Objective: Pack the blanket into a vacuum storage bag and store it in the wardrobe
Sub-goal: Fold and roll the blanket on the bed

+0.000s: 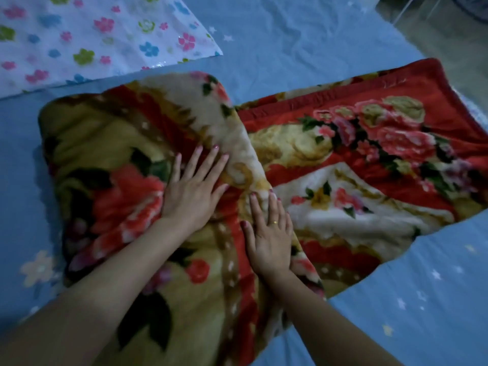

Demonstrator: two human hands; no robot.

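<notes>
Blue star-printed bed sheet (pixel 290 35) carries the floral blanket (pixel 369 143), partly folded over at its left half. Left hand (pixel 194 191) and right hand (pixel 269 233) press flat, fingers straight, on that fold. Flower-printed bag (pixel 87 38) lies beyond the blanket.

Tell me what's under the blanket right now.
The blanket lies on the blue sheet, which shows all around it. Anything beneath its folds is covered. Both hands press on top.
</notes>
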